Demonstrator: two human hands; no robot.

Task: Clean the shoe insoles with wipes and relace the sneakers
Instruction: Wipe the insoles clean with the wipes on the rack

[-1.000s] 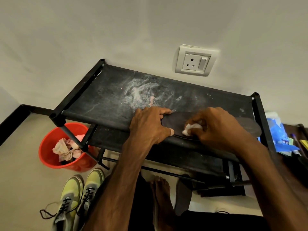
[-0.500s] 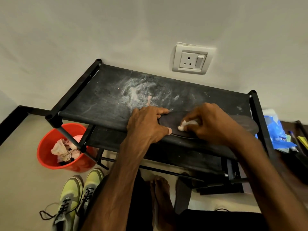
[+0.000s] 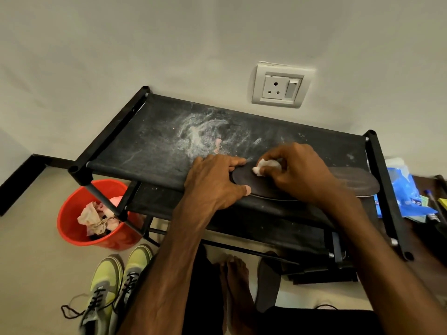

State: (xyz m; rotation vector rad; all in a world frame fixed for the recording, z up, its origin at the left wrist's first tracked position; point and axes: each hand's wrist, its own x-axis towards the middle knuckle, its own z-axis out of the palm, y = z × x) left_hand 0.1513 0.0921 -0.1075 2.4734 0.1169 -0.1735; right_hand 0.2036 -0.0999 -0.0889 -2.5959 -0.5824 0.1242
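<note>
Left hand (image 3: 215,182) is pinning the dark insole (image 3: 338,181) flat along the rack's (image 3: 145,141) front edge, right hand (image 3: 297,172) is gripping a balled-up wipe (image 3: 262,166) on it.

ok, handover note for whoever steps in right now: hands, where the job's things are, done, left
Left hand: pinning the end of the dark insole flat on the black rack's top shelf.
Right hand: fingers pinching a white wipe, pressed on that insole.
Second insole lies on the floor by the feet.
Yellow-green sneakers stand on the floor at left, laces loose.
Used wipes sit in the red bucket.
Left: finish wiping; second insole's state unclear; relace.
</note>
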